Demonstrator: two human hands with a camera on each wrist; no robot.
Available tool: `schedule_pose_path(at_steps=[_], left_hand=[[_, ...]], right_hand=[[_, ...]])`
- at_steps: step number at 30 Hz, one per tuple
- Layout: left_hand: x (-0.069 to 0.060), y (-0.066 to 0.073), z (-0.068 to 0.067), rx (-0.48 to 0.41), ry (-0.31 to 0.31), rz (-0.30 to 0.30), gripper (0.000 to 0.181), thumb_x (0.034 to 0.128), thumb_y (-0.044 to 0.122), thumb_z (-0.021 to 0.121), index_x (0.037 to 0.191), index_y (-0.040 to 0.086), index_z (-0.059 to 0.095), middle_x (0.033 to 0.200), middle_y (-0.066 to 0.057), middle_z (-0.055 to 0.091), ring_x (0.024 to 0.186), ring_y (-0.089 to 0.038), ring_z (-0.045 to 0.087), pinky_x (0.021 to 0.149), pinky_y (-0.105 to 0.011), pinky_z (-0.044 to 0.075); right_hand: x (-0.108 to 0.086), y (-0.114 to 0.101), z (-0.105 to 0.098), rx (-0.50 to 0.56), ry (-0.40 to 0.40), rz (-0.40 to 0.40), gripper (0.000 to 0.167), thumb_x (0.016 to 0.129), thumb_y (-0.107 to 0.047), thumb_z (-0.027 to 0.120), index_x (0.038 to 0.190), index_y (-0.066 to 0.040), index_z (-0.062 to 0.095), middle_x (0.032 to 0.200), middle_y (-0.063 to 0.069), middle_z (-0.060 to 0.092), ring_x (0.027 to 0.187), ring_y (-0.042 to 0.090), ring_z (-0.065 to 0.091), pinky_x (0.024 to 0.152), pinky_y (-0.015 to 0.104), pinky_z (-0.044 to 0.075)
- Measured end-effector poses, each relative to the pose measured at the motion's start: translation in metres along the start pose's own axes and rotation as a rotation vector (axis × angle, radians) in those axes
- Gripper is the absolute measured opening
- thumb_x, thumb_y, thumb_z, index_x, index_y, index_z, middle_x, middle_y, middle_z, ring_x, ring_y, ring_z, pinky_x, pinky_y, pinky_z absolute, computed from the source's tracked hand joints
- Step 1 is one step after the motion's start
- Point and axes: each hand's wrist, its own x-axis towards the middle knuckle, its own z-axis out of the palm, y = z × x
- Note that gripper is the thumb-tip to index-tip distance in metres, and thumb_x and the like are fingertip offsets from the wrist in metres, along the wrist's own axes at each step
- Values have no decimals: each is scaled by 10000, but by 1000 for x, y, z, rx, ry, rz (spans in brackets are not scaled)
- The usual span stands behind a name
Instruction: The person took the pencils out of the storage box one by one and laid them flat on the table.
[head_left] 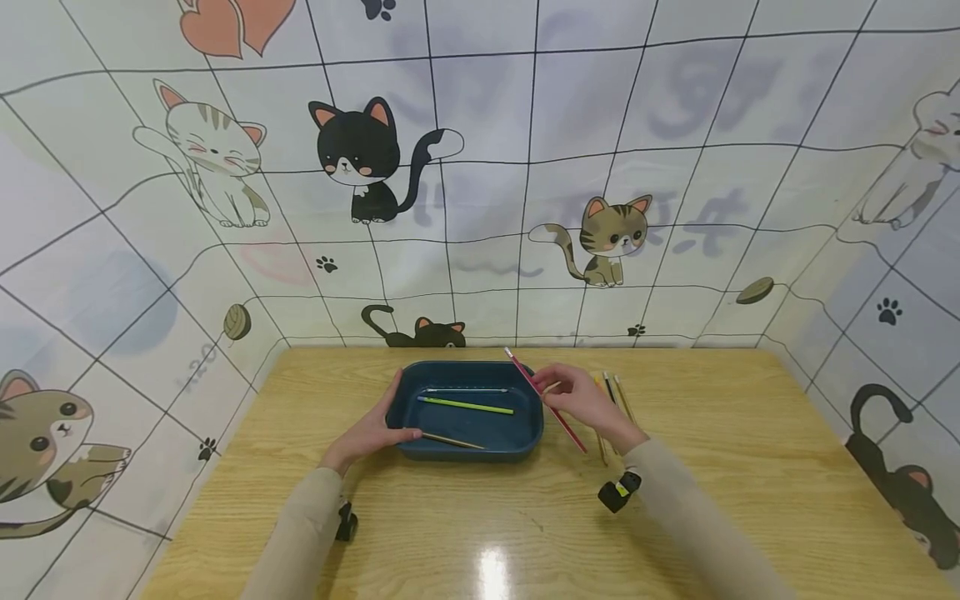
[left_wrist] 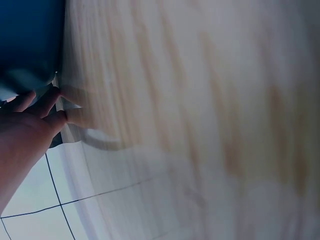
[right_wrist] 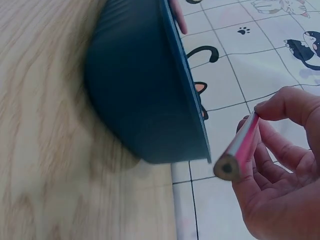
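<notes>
A dark blue tray point(head_left: 465, 456) holds a green pencil point(head_left: 468, 406), a thin pencil point(head_left: 467, 391) near its back wall and a brownish one point(head_left: 453, 441) at the front left. The left hand point(head_left: 375, 429) grips the tray's left end, thumb over the rim; the left wrist view shows that hand point(left_wrist: 30, 120) beside the tray point(left_wrist: 30, 45). Over the tray's right edge, the right hand point(head_left: 581, 396) pinches a red pencil point(head_left: 567, 431) slantwise. In the right wrist view, thumb and fingers of the right hand point(right_wrist: 285, 160) hold this pencil point(right_wrist: 241, 150) beside the tray wall point(right_wrist: 145, 90).
Several pencils point(head_left: 626, 400) lie on the wooden table point(head_left: 480, 508) right of the tray, partly behind the right hand. A cloth with cats and grid lines point(head_left: 487, 200) stands behind the table and at both sides.
</notes>
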Motion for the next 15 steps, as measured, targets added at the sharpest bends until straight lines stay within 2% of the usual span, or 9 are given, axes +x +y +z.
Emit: schedule_pose_path(at_steps=[10,15], left_hand=[[2,-1,-1,23,-13,-16,1080,845,192,747,1549,104,-68,1592,-175,-87,1432,-397,-18,1103,-598,91],[1,0,-1,19,-11,-9,1078,847,180,743,1548,102,-72,1590,-179,-89,1431,-398,-21,1103,-598,86]], right_hand=[[-16,10,-13,-32,11,41,292,903,-6,601,1192,40,601,1151,230,586,929,292,592,735,325,508],[-26,16,-23,-59,23,49,294,906,9,590,1194,67,585,1152,255,574,944,313,587,753,337,508]])
